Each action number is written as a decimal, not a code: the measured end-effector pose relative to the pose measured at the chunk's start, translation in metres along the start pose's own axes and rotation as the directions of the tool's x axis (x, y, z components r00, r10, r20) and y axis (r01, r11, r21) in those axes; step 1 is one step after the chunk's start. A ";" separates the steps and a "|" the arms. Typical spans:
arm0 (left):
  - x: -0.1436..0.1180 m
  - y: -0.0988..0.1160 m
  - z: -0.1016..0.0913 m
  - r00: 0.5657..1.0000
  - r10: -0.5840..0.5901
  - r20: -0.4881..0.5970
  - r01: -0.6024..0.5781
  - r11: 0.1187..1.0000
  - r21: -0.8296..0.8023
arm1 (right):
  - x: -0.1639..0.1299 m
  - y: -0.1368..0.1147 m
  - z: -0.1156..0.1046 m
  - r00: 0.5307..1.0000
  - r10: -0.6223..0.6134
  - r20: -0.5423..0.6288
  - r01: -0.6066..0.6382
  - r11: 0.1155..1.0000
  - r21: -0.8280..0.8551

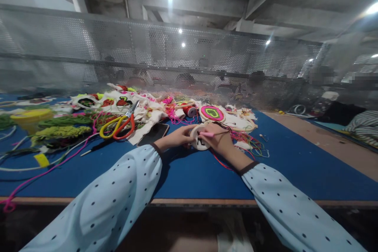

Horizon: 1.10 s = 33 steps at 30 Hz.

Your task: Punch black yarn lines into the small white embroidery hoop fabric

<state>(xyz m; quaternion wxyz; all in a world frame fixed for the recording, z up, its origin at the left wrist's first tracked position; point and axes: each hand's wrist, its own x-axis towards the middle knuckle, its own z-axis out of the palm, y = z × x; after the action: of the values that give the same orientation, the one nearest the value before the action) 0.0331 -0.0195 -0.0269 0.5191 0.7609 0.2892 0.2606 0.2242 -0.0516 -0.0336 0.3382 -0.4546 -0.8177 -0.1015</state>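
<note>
My left hand (178, 137) grips the left edge of a small round embroidery hoop (201, 146) with white fabric and a dark stitched line, tilted up above the blue table. My right hand (221, 137) is closed around a pink tool (208, 134) that looks like a punch needle, its end over the fabric. A dark thread runs by the right hand. Whether the tip pierces the fabric is too small to tell. Just behind lies a larger hoop (212, 113) with a pink and green design. Loose coloured threads (254, 145) lie to the right of my right wrist.
Scissors with yellow and orange handles (119, 128) lie at left, near a dark phone (153, 134). Green yarn (60, 134), a yellow tub (32, 116) and a pink strand (56, 167) spread further left. Behind are embroidered cloths (118, 100), a red spool (189, 111) and a perforated metal screen (165, 51).
</note>
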 end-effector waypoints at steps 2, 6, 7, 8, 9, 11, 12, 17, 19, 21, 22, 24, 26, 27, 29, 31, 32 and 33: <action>0.000 -0.001 0.000 1.000 0.016 0.002 -0.016 1.000 -0.003 | 0.001 -0.001 0.005 0.996 -0.077 0.052 0.081 0.994 -0.074; 0.002 -0.005 0.000 0.999 -0.012 -0.033 0.012 1.000 -0.004 | 0.000 -0.001 0.008 0.999 0.020 -0.026 -0.018 0.997 0.076; 0.002 -0.006 0.000 0.999 -0.023 -0.041 0.023 1.000 -0.008 | -0.001 -0.001 0.007 0.997 0.068 -0.048 -0.061 0.986 0.152; 0.002 -0.006 0.000 0.998 -0.031 -0.045 0.031 0.999 -0.010 | -0.001 0.000 0.005 0.992 0.112 -0.054 -0.097 0.969 0.225; 0.002 -0.006 0.000 0.998 -0.035 -0.048 0.035 0.999 -0.008 | -0.001 0.000 0.004 0.988 0.145 -0.048 -0.125 0.950 0.288; 0.002 -0.006 0.001 0.998 -0.036 -0.054 0.036 0.999 0.004 | -0.001 0.001 0.001 0.983 0.182 -0.034 -0.156 0.912 0.379; 0.002 -0.006 0.001 0.998 -0.036 -0.058 0.036 0.999 0.008 | -0.001 0.001 0.000 0.980 0.194 -0.038 -0.162 0.898 0.409; 0.001 -0.005 0.001 0.996 -0.050 -0.079 0.051 0.999 0.013 | -0.002 0.004 -0.002 0.966 0.243 -0.085 -0.181 0.874 0.451; 0.001 -0.004 0.001 0.995 -0.064 -0.082 0.067 0.998 0.023 | -0.003 0.006 -0.002 0.967 0.236 -0.100 -0.173 0.889 0.425; 0.000 -0.003 0.002 0.996 -0.051 -0.077 0.053 0.998 0.026 | -0.002 0.008 -0.001 0.977 0.176 -0.118 -0.123 0.925 0.360; 0.000 -0.002 0.003 0.997 -0.028 -0.069 0.029 0.999 0.023 | -0.001 0.008 -0.001 0.987 0.118 -0.111 -0.078 0.948 0.309; 0.000 -0.002 0.002 0.999 0.022 -0.045 -0.021 1.000 0.013 | 0.001 0.008 0.001 0.998 -0.013 -0.062 0.025 0.981 0.194; 0.000 -0.004 0.000 1.000 0.024 -0.017 -0.024 1.000 0.020 | 0.003 0.008 0.002 0.995 -0.098 -0.011 0.098 0.988 0.119; 0.000 -0.005 -0.002 1.000 0.008 -0.008 -0.008 0.999 0.031 | 0.003 0.008 0.003 0.994 -0.110 -0.007 0.110 0.987 0.115; 0.001 -0.007 -0.005 1.000 -0.023 0.003 0.023 0.999 0.047 | 0.003 0.010 0.003 0.996 -0.090 -0.024 0.093 0.980 0.176; 0.001 -0.009 -0.007 1.000 -0.023 0.016 0.023 0.999 0.038 | 0.002 0.013 0.001 0.999 -0.039 -0.024 0.045 0.958 0.283; 0.001 -0.009 -0.008 1.000 -0.016 0.023 0.015 0.999 0.029 | 0.001 0.014 -0.001 1.000 -0.011 -0.018 0.016 0.943 0.331; 0.001 -0.009 -0.007 1.000 -0.008 0.026 0.007 1.000 0.024 | 0.000 0.016 -0.003 1.000 0.017 -0.013 -0.011 0.930 0.368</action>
<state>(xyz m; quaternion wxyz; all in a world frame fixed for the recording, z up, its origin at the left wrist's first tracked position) 0.0273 -0.0115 -0.0327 0.5148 0.7692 0.2884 0.2454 0.2382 -0.0438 -0.0337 0.4247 -0.3880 -0.8163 0.0523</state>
